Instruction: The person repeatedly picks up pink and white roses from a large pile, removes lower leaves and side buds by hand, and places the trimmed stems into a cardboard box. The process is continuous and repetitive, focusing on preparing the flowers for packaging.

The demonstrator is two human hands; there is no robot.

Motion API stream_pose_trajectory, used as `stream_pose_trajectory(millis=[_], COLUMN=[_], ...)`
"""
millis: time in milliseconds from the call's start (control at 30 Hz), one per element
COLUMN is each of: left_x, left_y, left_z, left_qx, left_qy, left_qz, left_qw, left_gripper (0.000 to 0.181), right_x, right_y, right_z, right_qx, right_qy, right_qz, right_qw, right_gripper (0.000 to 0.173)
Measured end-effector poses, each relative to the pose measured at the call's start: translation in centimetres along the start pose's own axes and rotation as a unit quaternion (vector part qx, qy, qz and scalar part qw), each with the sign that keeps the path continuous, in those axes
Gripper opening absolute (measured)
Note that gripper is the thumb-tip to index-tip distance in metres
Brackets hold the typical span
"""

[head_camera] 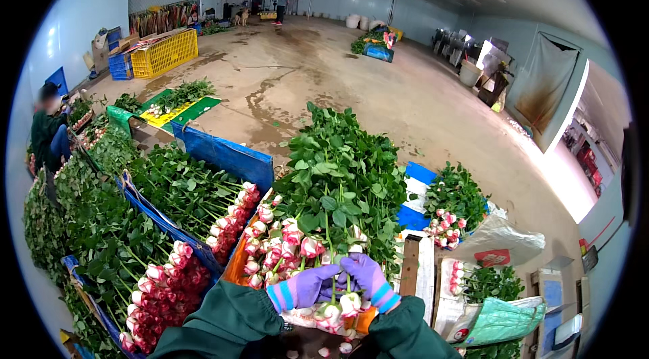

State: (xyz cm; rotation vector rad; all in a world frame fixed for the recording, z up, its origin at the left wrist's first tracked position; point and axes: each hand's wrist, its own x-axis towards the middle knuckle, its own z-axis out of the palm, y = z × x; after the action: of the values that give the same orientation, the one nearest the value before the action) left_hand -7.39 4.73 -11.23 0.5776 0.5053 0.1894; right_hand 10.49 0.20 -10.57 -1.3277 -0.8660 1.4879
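My left hand (308,285), in a purple glove with a blue-striped cuff, curls its fingers around rose stems. My right hand (366,275), gloved alike, meets it and closes on a stem; the overlap partly hides the fingers. Below both hands hang the white-and-pink heads of the held roses (330,314), with another bloom (350,303) beside them. Just beyond the hands, loose roses (284,252) lie with their heads towards me. Their leafy stems (345,166) form a big pile pointing away.
At left, blue dividers (223,153) separate stacked roses (167,288). A wooden bar (409,265) stands right of the pile. Further right lie wrapped roses (456,278) and another bunch (446,227). A seated person (48,128) works far left; another person (281,3) stands at the back near a dog (242,16).
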Motion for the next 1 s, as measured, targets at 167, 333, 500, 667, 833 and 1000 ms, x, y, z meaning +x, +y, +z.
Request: stream_pose_trajectory(millis=[167, 333, 500, 667, 833, 1000], left_x=[-2.2, -5.0, -3.9, -2.2, -1.3, -1.2], left_y=[2.3, 4.1, 4.2, 3.9, 3.7, 3.0], left_z=[0.3, 1.8, 2.6, 3.5, 5.7, 7.6], left_qx=[0.027, -0.074, -0.035, -0.081, -0.051, -0.054], left_qy=[-0.122, -0.093, -0.048, -0.096, -0.076, 0.006], left_qz=[0.084, 0.186, 0.168, 0.242, 0.286, 0.351], left_qw=[0.989, 0.975, 0.984, 0.962, 0.954, 0.935], left_gripper=[0.042, 0.039, 0.036, 0.029, 0.024, 0.02], right_x=[-4.3, -6.9, -5.9, -6.2, -6.0, -5.4], right_y=[-5.1, -6.8, -5.8, -5.9, -6.4, -6.1], right_z=[-2.0, -2.1, -0.3, -0.3, -0.8, 0.4], right_qx=[0.021, 0.27, 0.207, 0.327, 0.442, 0.478], right_qy=[-0.044, -0.026, -0.066, 0.039, -0.083, -0.018], right_qz=[-0.283, -0.142, -0.118, -0.02, -0.009, -0.135], right_qw=[0.958, 0.952, 0.969, 0.944, 0.893, 0.868], right_gripper=[0.031, 0.037, 0.034, 0.038, 0.042, 0.039])
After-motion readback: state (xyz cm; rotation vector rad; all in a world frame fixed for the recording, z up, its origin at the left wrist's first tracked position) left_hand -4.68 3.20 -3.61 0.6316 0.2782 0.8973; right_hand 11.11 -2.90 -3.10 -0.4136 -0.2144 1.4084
